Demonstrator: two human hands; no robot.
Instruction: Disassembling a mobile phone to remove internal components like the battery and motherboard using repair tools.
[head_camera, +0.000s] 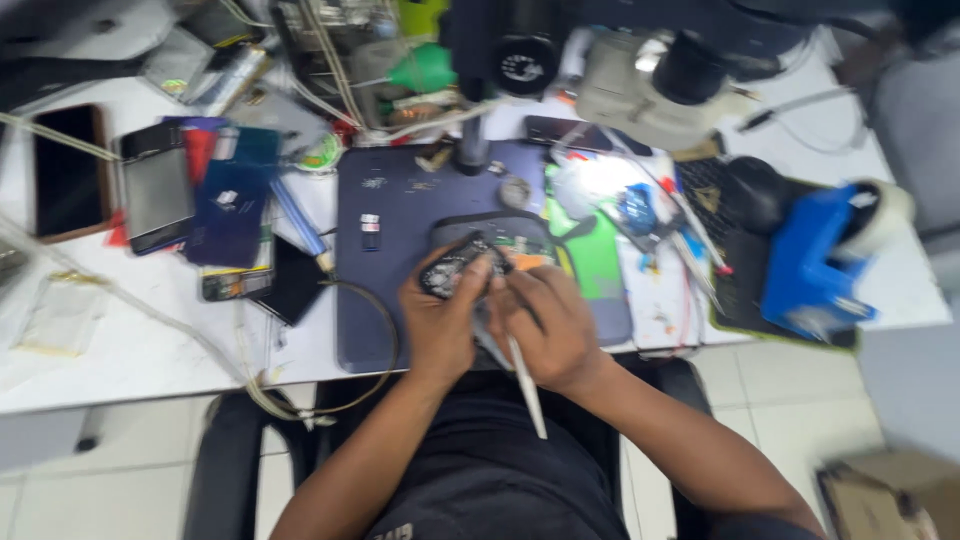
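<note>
At frame centre, the left hand (440, 320) grips a small dark phone part (455, 268) steady above the blue work mat (400, 215) while the right hand (550, 325) pinches a white tool (527, 385) pen-style against it.

White worktable (120, 350) over pale tiled floor (790, 400), black chair (225, 460), bright lamp glare (600, 175).

Both forearms angled inward, left hand (440, 325) and right hand (550, 330) brought together, fingers (470, 285) curled in a pinch
</note>
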